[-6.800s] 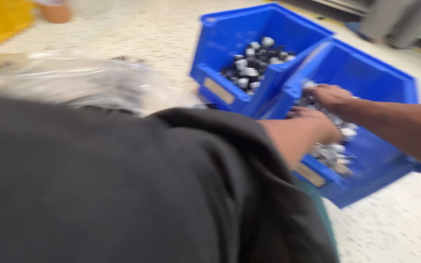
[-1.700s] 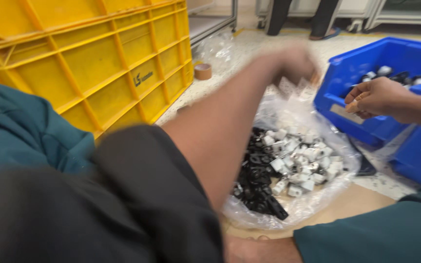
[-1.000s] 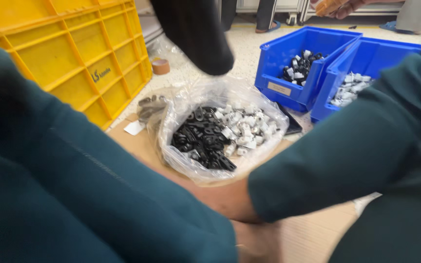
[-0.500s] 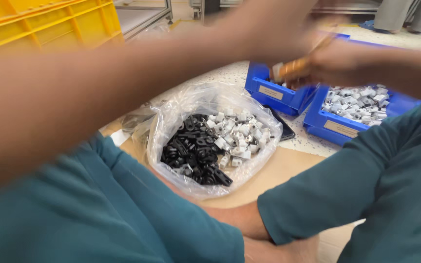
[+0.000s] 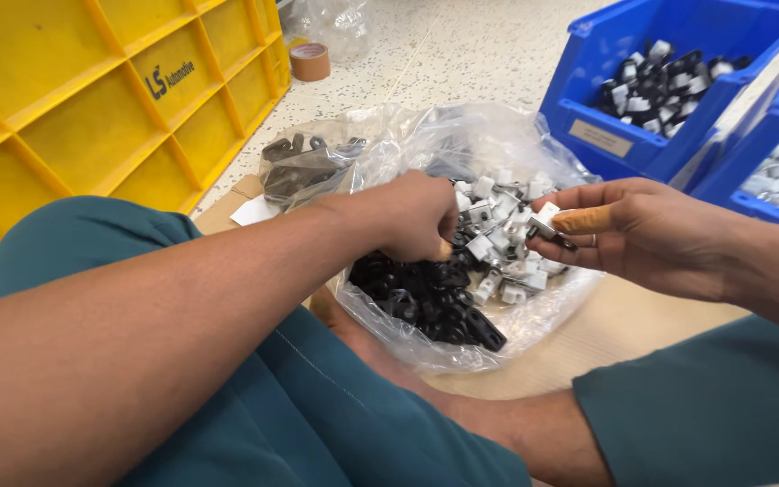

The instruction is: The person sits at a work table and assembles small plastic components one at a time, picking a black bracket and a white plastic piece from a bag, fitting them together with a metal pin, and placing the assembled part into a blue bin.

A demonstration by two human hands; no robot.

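Both forearms are bare; no sleeves show. Teal trousers cover the legs; the right hand (image 5: pixel 651 239) wears an orange fingertip cover.

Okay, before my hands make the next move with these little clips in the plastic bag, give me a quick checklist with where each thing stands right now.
1. Right hand has a white clip in its grip: ok.
2. Left hand down in the clear plastic bag: ok; whether it holds a piece: cannot tell.
3. Bag open, black and white clips exposed: ok.
4. Blue bin within view, open on top: ok.
5. Clips sorted by colour inside the bag: not ok, mixed.
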